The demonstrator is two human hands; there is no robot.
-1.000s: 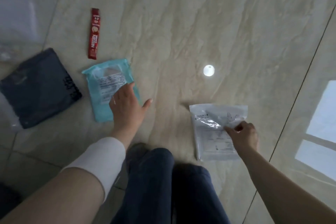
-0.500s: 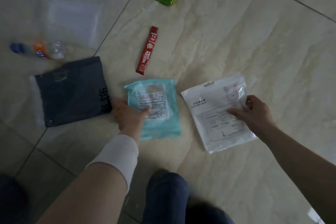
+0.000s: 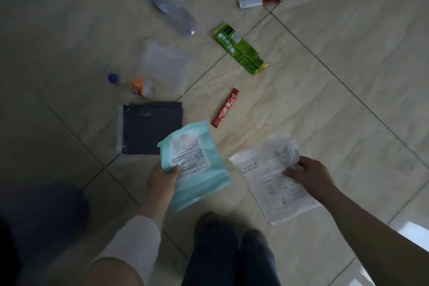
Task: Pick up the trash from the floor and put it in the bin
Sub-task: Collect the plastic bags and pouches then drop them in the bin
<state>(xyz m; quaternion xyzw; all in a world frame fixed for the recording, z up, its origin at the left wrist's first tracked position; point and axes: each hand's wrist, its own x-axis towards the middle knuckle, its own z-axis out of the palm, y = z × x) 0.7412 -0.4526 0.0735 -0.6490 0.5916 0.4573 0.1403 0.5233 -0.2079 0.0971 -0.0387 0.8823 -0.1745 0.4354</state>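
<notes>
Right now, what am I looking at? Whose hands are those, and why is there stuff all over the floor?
This picture comes from a camera worn on a person's head, looking down, so you see their own arms and legs. No robot here, just two bare hands. The person is cleaning trash off a tiled floor.

The left hand holds a teal packet, lifted up. The right hand grips a white bag with a bunny drawn on it; I cannot tell if it has left the floor.

Lying around: a dark pouch, a red coffee stick, a green packet, two plastic bottles, a clear bag and small wrappers at the top. No bin shows here.
</notes>
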